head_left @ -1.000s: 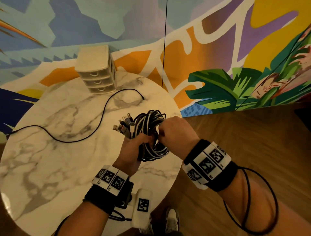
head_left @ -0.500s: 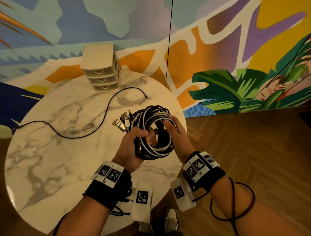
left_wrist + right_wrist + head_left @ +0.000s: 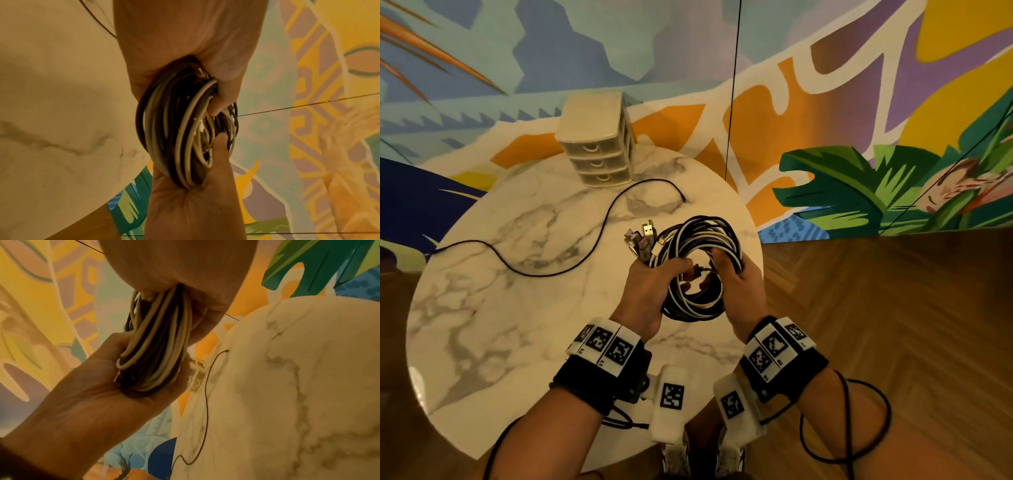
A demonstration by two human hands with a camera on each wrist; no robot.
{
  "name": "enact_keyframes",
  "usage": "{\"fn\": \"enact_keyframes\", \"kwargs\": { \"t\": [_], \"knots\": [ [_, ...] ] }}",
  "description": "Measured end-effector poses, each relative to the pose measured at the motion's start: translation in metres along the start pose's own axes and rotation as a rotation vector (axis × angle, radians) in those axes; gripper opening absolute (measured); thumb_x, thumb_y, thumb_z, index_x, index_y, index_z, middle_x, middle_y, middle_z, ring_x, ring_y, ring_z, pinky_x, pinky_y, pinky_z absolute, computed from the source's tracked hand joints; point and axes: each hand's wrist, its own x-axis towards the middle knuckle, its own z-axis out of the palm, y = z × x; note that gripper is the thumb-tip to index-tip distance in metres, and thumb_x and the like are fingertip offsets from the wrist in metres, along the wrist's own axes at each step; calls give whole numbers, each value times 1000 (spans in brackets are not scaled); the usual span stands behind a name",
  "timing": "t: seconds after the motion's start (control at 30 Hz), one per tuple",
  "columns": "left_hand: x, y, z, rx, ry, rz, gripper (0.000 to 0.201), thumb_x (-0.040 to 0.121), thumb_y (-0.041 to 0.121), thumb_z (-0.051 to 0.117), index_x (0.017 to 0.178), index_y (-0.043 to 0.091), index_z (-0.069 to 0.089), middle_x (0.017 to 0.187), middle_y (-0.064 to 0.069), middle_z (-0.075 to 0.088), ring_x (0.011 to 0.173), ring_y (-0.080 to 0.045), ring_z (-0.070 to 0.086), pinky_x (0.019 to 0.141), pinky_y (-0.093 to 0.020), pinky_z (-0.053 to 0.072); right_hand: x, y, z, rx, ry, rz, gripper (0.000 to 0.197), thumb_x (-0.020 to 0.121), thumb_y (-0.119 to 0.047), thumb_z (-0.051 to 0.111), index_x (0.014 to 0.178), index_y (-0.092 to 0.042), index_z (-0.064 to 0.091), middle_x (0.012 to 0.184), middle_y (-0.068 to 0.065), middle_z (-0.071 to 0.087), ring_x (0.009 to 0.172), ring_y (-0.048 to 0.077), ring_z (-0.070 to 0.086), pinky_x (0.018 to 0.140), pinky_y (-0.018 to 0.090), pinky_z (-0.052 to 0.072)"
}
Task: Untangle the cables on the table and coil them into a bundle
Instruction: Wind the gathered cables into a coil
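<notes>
Hands gripping cable coil [image 3: 697, 267] — right hand [image 3: 739, 284] now palm-up beneath it, left hand [image 3: 650, 287] unchanged.

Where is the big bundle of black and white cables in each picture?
Head: cable bundle at centre, between left hand and right hand.
Left wrist: centre.
Right wrist: centre-left.
Shared landmark: marble table.

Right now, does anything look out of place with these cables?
Yes: one black cable lies uncoiled across the marble table, outside the coil that the left hand and right hand hold. Its plug ends stick out unevenly.
</notes>
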Motion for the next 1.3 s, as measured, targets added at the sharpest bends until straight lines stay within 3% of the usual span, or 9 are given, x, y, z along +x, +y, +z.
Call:
{"fn": "enact_keyframes", "kwargs": {
  "t": [0.13,0.23,0.37,0.5,0.63,0.77,1.03,1.17,1.3],
  "knots": [
    [-5,-5,1,13,-5,-30,25,83,1,63,107,7,65,92,-12,72,90,-26,70,79,-44,56,3,5,-9,95,-90,138,24,86,-40,61,94,-19,70,82,-1,72,77,18,66,78,40,54],
    [-5,-10,-1,-31,38,-28,26,82,-1,62,107,8,65,90,-9,72,83,-23,70,72,-40,56,8,9,-10,97,-172,233,32,85,-44,60,99,-18,72,96,9,73,92,27,68,93,49,52],
    [1,-5,-15,-72,72,-42,23,84,-2,58,102,10,65,75,-1,71,72,-20,69,52,-28,50,13,10,-1,2,-260,251,29,93,-41,52,97,-19,71,94,7,74,88,22,70,84,36,54],
    [10,2,-40,-131,74,-72,30,86,-3,54,111,10,62,97,-7,72,89,-26,71,64,-34,48,26,13,20,-90,-260,190,39,94,-47,45,112,-13,52,98,-2,64,87,8,61,74,20,48],
    [31,6,-71,-203,104,-95,31,85,-4,54,112,10,63,103,-10,72,96,-30,69,78,-43,46,44,20,61,-61,-298,400,70,77,-79,41,119,-26,57,114,1,67,105,16,64,94,43,50],
    [63,14,-115,-223,143,-89,29,83,-4,58,108,10,65,102,-14,71,95,-32,68,78,-44,52,55,24,106,68,-420,646,67,87,-72,25,121,-27,62,117,7,68,110,25,63,97,50,48],
    [120,30,-195,-299,156,-116,27,85,-5,56,104,11,65,89,-7,73,74,-21,70,52,-28,52,94,55,196,47,-427,569,70,87,-67,27,128,-19,57,120,8,67,112,21,62,100,42,46],
    [148,40,-222,-311,167,-140,32,86,-3,56,115,9,61,107,-13,70,98,-32,67,79,-47,51,118,68,221,-30,-465,545,65,86,-64,29,124,-22,60,117,5,68,114,22,61,99,42,47],
    [177,44,-244,-312,178,-167,28,84,-5,56,107,10,63,98,-13,72,90,-30,70,52,-27,50,146,68,247,-230,-405,294,43,96,-52,34,115,-27,64,112,-3,70,109,12,63,97,35,46]
  ]
}}
